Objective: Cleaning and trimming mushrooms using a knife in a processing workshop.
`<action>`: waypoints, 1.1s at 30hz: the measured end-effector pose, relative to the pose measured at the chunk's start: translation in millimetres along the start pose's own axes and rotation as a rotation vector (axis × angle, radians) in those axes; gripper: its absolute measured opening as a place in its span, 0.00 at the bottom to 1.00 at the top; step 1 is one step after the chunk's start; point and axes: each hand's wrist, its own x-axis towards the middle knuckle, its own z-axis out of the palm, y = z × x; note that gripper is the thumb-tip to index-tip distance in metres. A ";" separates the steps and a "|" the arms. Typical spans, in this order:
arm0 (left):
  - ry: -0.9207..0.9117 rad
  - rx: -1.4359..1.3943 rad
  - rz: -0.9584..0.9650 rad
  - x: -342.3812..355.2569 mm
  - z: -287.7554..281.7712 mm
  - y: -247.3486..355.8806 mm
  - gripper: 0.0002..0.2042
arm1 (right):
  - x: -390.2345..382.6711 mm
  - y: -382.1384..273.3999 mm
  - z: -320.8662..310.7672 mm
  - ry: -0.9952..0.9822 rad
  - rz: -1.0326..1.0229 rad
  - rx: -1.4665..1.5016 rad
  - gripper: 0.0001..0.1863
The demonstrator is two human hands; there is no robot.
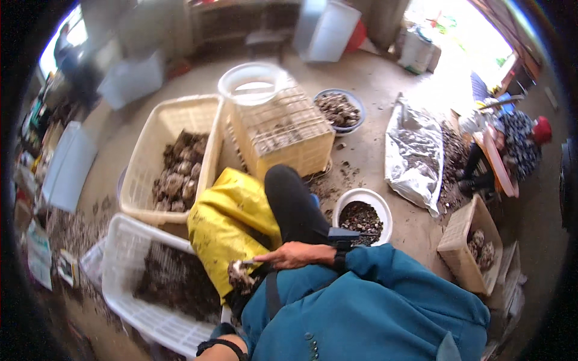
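Observation:
My right hand (pixel 290 256) is closed in front of my body, its index finger stretched to the left along a small knife (pixel 247 262), of which only a thin grey bit shows. The blade meets a pale, soil-caked root clump (pixel 240 277), brown at the edges. My left hand (pixel 242 297), dark and apparently gloved, is mostly hidden beneath that clump and seems to hold it from below. A yellow sheet (pixel 232 210) smeared with soil lies across my left leg, under the work.
Left of me stand a white basket (pixel 117 277) with dark soil and a cream crate (pixel 135 180) of clumps. Ahead are an upturned crate (pixel 301 150), a white bucket (pixel 387 210) of scraps and a blue-rimmed basin (pixel 359 120). Another person (pixel 521 141) sits right, beyond a silvery sack (pixel 415 186).

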 end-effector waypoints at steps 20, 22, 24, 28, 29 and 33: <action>0.011 0.653 -0.902 -96.2 -71.8 -22.0 0.16 | 12.1 26.0 11.3 0.106 -0.319 -0.078 0.29; 0.101 0.812 -1.126 -129.1 -107.8 -20.0 0.10 | 10.0 12.1 6.0 0.002 -0.174 -0.105 0.29; 0.026 1.049 -1.211 -151.7 -113.6 -12.3 0.07 | 4.9 9.6 3.4 -0.061 -0.074 -0.012 0.29; -0.130 1.253 -1.324 -182.3 -123.9 -3.2 0.08 | -1.5 17.7 1.0 -0.021 -0.062 -0.053 0.29; -0.161 1.285 -1.288 -189.1 -126.4 -0.8 0.10 | -1.4 17.7 0.2 -0.013 -0.079 -0.044 0.28; -0.429 1.370 -1.288 -198.5 -129.4 2.6 0.16 | -1.4 3.7 -1.9 -0.022 -0.076 0.028 0.28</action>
